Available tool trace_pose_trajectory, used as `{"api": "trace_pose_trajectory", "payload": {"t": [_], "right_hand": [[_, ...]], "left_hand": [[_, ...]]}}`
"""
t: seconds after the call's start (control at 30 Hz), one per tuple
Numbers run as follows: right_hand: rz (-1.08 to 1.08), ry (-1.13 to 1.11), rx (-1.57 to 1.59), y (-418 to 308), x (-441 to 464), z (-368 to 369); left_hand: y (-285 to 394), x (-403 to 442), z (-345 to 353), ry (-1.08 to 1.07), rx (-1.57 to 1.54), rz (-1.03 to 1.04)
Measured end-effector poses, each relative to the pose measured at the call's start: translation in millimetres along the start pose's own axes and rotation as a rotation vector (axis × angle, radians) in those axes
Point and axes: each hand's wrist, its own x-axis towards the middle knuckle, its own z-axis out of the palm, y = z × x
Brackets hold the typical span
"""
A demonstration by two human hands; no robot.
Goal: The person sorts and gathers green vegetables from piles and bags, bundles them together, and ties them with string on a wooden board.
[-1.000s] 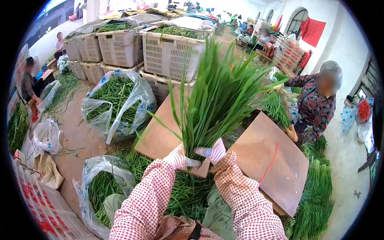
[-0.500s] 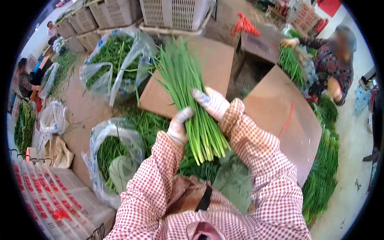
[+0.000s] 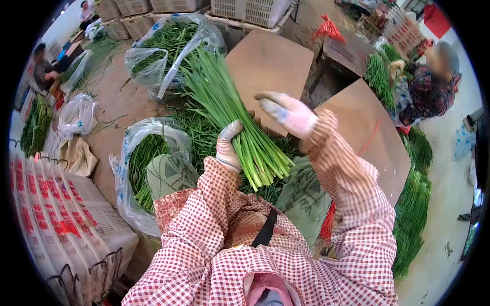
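Observation:
A thick bunch of long green stalks [image 3: 232, 112] slants across the middle, leafy tips at the upper left and pale cut ends at the lower right. My left hand [image 3: 229, 145], in a striped glove, is closed around the bunch, thumb on top and fingertips showing at its far side. To the right of the bunch, apart from it, my gloved right hand [image 3: 290, 113] is raised with its fingers stretched out and nothing in it. Beyond the hands lies a brown board [image 3: 270, 61]. A second board [image 3: 365, 137] with a red string [image 3: 371, 136] is at my right.
Plastic bags of greens [image 3: 153, 168] stand at the left, near a stack of printed crates [image 3: 66, 219]. Greens [image 3: 413, 214] are piled along the right. A co-worker [image 3: 431, 86] sits at the upper right. Pale crates [image 3: 245, 10] line the back.
The view has tipped down. The bunch, upright between both hands at first, now lies slanted in my left hand. My right hand has come off it and moved right.

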Motion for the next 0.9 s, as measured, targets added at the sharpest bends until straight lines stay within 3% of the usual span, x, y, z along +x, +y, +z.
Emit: {"api": "trace_pose_trajectory", "payload": {"t": [0.03, 0.1, 0.27, 0.37, 0.4, 0.43, 0.53, 0.6, 0.63, 0.7, 0.77, 0.83, 0.9], "right_hand": [[-0.190, 0.075, -0.055, -7, -15, -5], [-0.351, 0.060, -0.064, -24, -48, 2], [-0.211, 0.008, -0.676, -46, -76, 37], [-0.057, -0.177, -0.677, -51, -72, 43], [-0.208, -0.066, -0.667, -44, -72, 48], [-0.220, -0.069, -0.668, -44, -76, 49], [-0.236, -0.224, -0.581, -53, -94, 52], [-0.283, -0.602, -0.490, -47, -118, 55], [-0.090, -0.881, -0.516, -37, -127, 63], [0.241, -0.990, -0.772, -20, -147, 61], [0.325, -0.723, -0.743, 8, -139, 32], [0.239, -0.251, -0.414, 1, -132, 3], [-0.022, 0.038, -0.258, -7, -120, -1]], "left_hand": [[3, -1, 4, -0.011, -0.007, 0.017], [9, -2, 10, -0.031, 0.085, 0.114], [10, -10, 17, -0.002, 0.122, 0.090], [12, -24, 29, -0.006, 0.156, 0.083], [13, -25, 27, -0.007, 0.160, 0.094], [15, -25, 24, -0.006, 0.170, 0.131], [27, -28, 26, -0.006, 0.196, 0.240], [42, -27, 19, -0.024, 0.166, 0.313], [48, -31, 23, -0.064, 0.117, 0.351], [58, -37, 27, -0.122, 0.122, 0.366], [53, -44, 33, -0.135, 0.112, 0.390], [43, -44, 35, -0.154, 0.106, 0.386], [30, -41, 36, -0.167, 0.124, 0.350]]}}
